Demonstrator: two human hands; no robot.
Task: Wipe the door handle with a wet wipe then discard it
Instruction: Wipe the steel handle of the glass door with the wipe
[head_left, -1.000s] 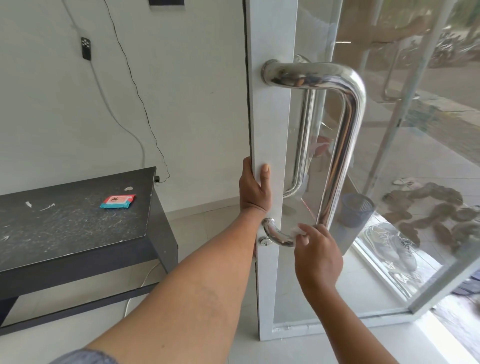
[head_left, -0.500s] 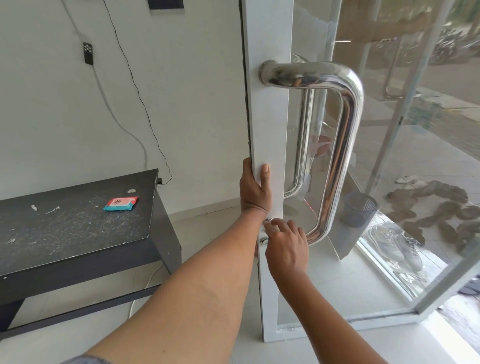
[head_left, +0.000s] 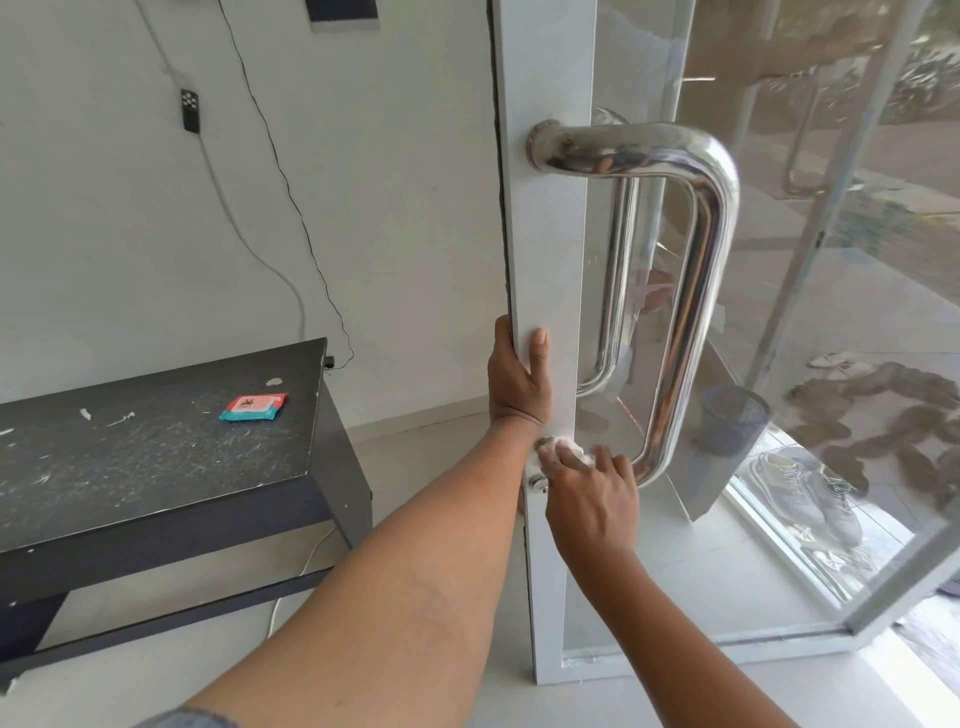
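**One wet wipe (head_left: 569, 448) meets the foot of the door handle (head_left: 696, 270)**

A person cleans the steel door handle of a glass entrance door. The right hand (head_left: 592, 499) has its fingers curled over the bunched white wet wipe, pressing it against the handle's lower mount, where the bar turns in to the white door frame (head_left: 545, 208). The left hand (head_left: 519, 379) clasps the edge of that frame just above the mount and left of the handle's long bar. Its thumb lies flat on the face and its fingers wrap round the edge out of sight, apparently to steady the open door against the rubbing.

The right hand covers the mount and most of the wipe, so only a crumpled white corner shows, just above the lock cylinder (head_left: 538, 484). Whether the upper bend and long bar are clean cannot be judged from their shine and reflections.

A mesh bin (head_left: 732, 418), the likely place to discard the wipe, appears through the glass to the right of the handle's lower bend. Which side of the pane it stands on is hard to tell. Well to the left of the handle, a red and teal packet (head_left: 253, 407), probably the wipes' own, lies on a dark, scuffed bench (head_left: 156, 467). Its print is too small to read.
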